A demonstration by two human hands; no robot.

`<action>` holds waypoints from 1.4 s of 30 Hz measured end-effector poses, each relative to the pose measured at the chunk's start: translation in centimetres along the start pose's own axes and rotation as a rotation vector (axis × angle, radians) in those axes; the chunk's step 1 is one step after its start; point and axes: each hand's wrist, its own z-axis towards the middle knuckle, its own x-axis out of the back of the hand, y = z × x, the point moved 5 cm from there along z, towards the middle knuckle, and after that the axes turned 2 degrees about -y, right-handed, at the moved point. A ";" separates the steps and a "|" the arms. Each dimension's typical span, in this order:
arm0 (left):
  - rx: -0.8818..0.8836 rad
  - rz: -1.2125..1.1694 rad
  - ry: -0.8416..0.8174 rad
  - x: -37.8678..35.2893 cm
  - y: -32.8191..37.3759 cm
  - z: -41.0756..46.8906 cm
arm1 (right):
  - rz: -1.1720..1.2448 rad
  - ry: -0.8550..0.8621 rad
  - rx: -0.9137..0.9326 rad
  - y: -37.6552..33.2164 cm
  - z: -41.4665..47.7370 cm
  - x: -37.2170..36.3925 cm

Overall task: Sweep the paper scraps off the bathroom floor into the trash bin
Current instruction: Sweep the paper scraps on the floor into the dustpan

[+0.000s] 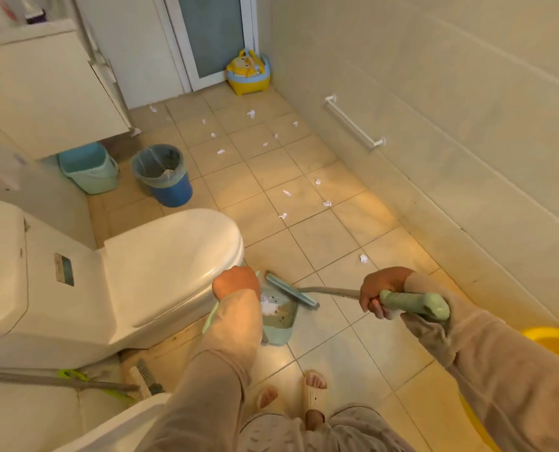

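The dustpan [278, 316] is partly hidden behind the left hand [235, 283], whose fingers, seemingly curled on its handle, cannot be clearly made out. The right hand [381, 293] is wrapped around the broom [412, 303] grip, the brush head laid at the pan's mouth. Paper scraps [327, 203] are scattered farther along the tiles; the trash bin [164, 174] is stood beyond the toilet [160, 256].

Broom [293, 290] at dustpan [279, 316], scraps [286, 192] beyond
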 end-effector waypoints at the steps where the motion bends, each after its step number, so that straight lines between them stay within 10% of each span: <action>1: -0.001 -0.001 0.000 -0.1 -0.1 0.0 | 0.013 0.035 0.029 0.0 -0.1 -0.1; 15: -0.021 -0.028 0.014 -0.4 0.0 0.0 | -0.394 0.213 0.111 -0.8 5.3 -8.9; 26: -0.176 -0.392 -0.086 -1.0 0.6 -1.2 | 0.891 0.021 0.266 7.2 5.1 -6.8; 42: -0.495 0.086 0.249 7.8 14.3 2.1 | 0.943 0.303 0.190 13.4 4.6 2.1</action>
